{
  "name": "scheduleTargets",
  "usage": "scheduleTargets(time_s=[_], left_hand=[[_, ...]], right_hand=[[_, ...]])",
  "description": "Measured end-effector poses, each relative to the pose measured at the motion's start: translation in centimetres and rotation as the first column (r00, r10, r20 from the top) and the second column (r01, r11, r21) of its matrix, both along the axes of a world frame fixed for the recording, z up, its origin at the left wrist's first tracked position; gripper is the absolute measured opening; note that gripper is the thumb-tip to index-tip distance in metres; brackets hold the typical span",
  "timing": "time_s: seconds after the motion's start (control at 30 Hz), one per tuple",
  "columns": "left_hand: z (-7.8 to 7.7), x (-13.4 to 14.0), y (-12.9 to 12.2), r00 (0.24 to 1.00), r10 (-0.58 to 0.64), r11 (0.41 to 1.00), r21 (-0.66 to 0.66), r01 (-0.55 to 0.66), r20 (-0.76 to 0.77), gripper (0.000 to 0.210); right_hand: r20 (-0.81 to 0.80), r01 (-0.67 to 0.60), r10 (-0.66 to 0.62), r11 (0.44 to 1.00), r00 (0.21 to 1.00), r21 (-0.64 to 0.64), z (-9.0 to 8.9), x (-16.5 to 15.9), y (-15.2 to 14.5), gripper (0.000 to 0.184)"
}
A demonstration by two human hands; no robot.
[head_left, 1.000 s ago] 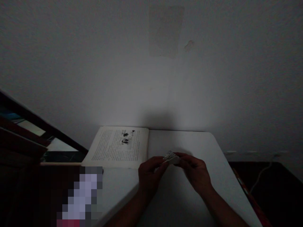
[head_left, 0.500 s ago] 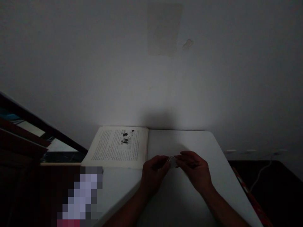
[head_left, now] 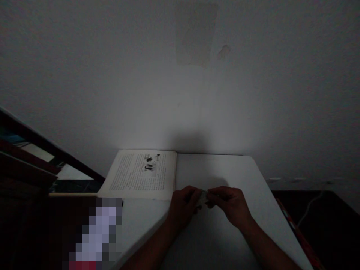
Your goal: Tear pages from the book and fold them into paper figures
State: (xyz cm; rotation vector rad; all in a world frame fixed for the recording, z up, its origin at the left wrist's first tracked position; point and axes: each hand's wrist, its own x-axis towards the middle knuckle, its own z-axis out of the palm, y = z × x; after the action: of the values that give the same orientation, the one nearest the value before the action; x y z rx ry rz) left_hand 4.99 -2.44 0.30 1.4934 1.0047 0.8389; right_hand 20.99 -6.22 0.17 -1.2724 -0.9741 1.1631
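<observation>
Over the white table [head_left: 216,168], my left hand [head_left: 184,204] and my right hand [head_left: 230,204] meet with their fingertips close together. Between them is a small, pale, thin piece [head_left: 203,194], perhaps paper or clear plastic; the dim light hides its exact kind. The left thumb and fingers pinch its left side. On its right side, the right thumb and forefinger are closed on it. Most of the piece is covered by my fingers. An open book [head_left: 126,172] with printed text and a small drawing lies left of my hands, apart from them.
Behind the table rises a pale wall [head_left: 140,93]. A pixelated patch [head_left: 97,232] covers something at the table's left edge. Dark wooden furniture [head_left: 25,168] stands at the left. A white cable [head_left: 309,206] hangs at the right over a dark area.
My right hand has lowered slightly and its raised fingers have curled in. Less of the pale piece shows between my fingertips now. The book has stayed in place.
</observation>
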Motion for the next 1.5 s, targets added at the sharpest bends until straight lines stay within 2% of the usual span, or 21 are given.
scheduleTargets(time_s=[0.2,0.47,0.7,0.93,1.2,1.3,1.5], left_hand=[[0.4,0.0,-0.1,1.000,0.025,0.999,0.048,-0.025,0.001,0.030],[0.3,0.0,-0.2,0.999,0.034,0.999,0.029,-0.034,0.015,0.030],[0.3,0.0,-0.3,0.998,0.051,0.998,-0.031,-0.051,0.027,0.032],[-0.3,0.1,0.1,0.982,-0.033,0.989,-0.135,0.059,0.188,0.039],[-1.0,-0.3,0.5,0.946,-0.097,0.981,-0.131,0.143,0.310,0.028],[-1.2,-0.4,0.6,0.955,-0.080,0.985,-0.127,0.120,0.285,0.029],[-0.9,-0.1,0.8,0.993,0.033,0.991,-0.129,-0.018,0.112,0.035]], right_hand=[[-0.072,-0.022,0.022,1.000,0.997,0.006,-0.3,-0.1,-0.1,0.018],[-0.180,-0.058,0.047,0.997,0.982,-0.054,-0.7,-0.2,0.3,0.022],[-0.106,-0.123,0.120,0.992,0.987,-0.029,-0.2,0.0,0.2,0.019],[-0.170,-0.051,0.046,0.998,0.984,-0.027,-0.4,0.2,0.4,0.018],[-0.266,-0.163,0.181,0.983,0.947,0.091,-1.6,0.7,0.4,0.017],[-0.247,-0.159,0.178,0.983,0.953,0.094,-1.5,0.8,0.4,0.019],[-0.120,-0.119,0.125,0.992,0.985,0.051,-0.9,0.8,0.2,0.022]])
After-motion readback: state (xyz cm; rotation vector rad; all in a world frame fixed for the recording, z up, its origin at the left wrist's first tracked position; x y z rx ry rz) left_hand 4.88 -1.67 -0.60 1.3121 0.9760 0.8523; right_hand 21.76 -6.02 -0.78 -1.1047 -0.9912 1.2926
